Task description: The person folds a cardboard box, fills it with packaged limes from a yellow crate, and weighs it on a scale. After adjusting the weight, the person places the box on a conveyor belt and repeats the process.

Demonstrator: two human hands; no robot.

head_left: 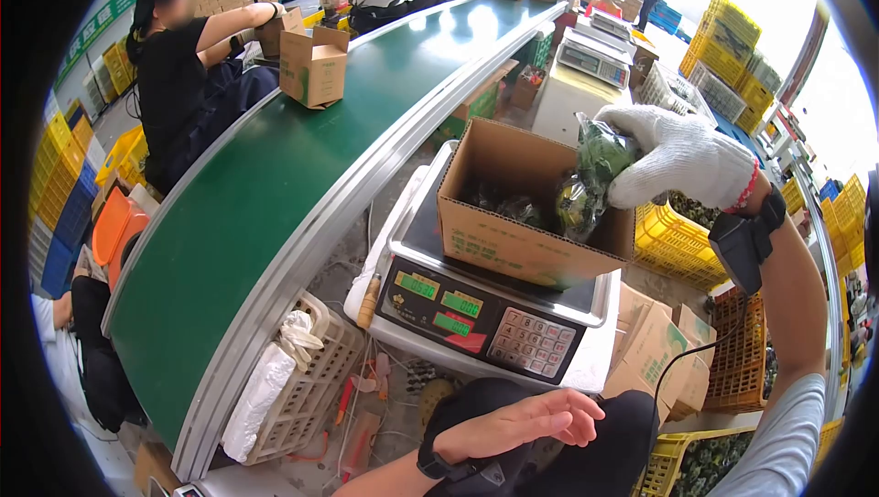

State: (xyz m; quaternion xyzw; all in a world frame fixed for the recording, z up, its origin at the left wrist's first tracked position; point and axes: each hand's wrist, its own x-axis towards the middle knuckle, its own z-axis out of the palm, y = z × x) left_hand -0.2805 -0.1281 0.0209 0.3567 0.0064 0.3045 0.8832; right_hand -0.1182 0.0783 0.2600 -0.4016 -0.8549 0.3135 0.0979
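Observation:
My right hand (673, 158), in a white knitted glove, is closed on a clear plastic bag of green produce (600, 153) over the right side of an open cardboard box (531, 254). Dark clear-wrapped packs (519, 211) lie inside the box, partly hidden by its walls. The box sits on a digital scale (481, 323) with lit green displays. My left hand (522, 424) is bare and held over my lap in front of the scale, its fingers loosely stretched and nothing in them.
A green conveyor belt (265, 195) runs along the left, carrying another open carton (313, 66). Across it sits a person (174, 76) handling a box. A white basket (311, 378) stands below the belt. Yellow crates (673, 245) and flattened cardboard (650, 346) are on the right.

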